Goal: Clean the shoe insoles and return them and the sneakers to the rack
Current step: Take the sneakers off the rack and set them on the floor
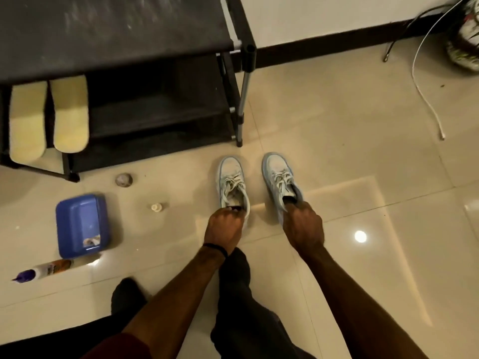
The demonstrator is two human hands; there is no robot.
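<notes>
Insoles, two pale yellow ones [48, 117], lie side by side on a lower shelf of a black shoe rack [116, 35] that fills the upper left of the frame. Below the rack, on the beige tiled floor [363, 151], sit a small round lid-like object [124, 180], a blue rectangular tub [82, 225] and a tiny white cap [156, 207]. At lower left a white bottle with a purple top [44, 270] lies on its side.

Centre frame, a pair of white sneakers with light blue trim stands on the floor, toes pointing toward the top of the frame, a little apart from each other. The left hand [225, 228], a dark band at its wrist, has its fingers curled round the heel edge of the left sneaker [232, 186]. The right hand [303, 225] grips the heel of the right sneaker [280, 178], fingers reaching into its opening. Both bare forearms stretch up from the bottom edge, over the person's dark-socked feet.

At upper right, a white cable [425, 94] trails across the floor beside a blurred patterned object [464, 47] against the wall
</notes>
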